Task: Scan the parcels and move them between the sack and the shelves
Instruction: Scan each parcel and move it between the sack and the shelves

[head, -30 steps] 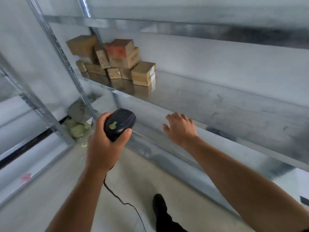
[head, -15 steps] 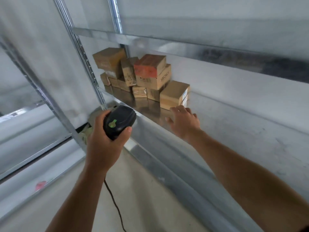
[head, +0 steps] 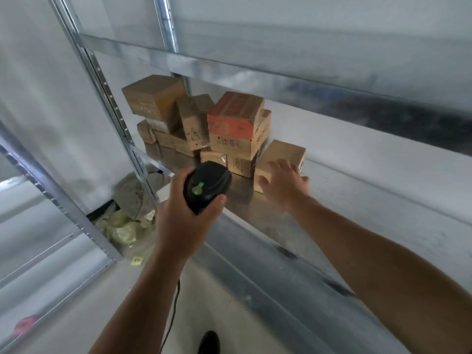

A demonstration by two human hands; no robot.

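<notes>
Left hand (head: 182, 223): my fingers wrapped round the black scanner (head: 207, 186).
Right hand (head: 283, 186): fingers spread, seemingly touching the front parcel (head: 279, 155).
Shelf (head: 344, 200): front parcel at its left end, beside the stack (head: 229, 123).

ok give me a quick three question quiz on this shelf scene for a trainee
1. Fill in: the black scanner is gripped by the ___ hand.
2. True or false: the orange-topped parcel lies lowest, directly on the shelf.
3. The right hand reaches at: A the rightmost brown parcel; B the orange-topped parcel; C the scanner.
Key: 1 left hand; 2 false, the orange-topped parcel rests on another parcel; 3 A.
</notes>
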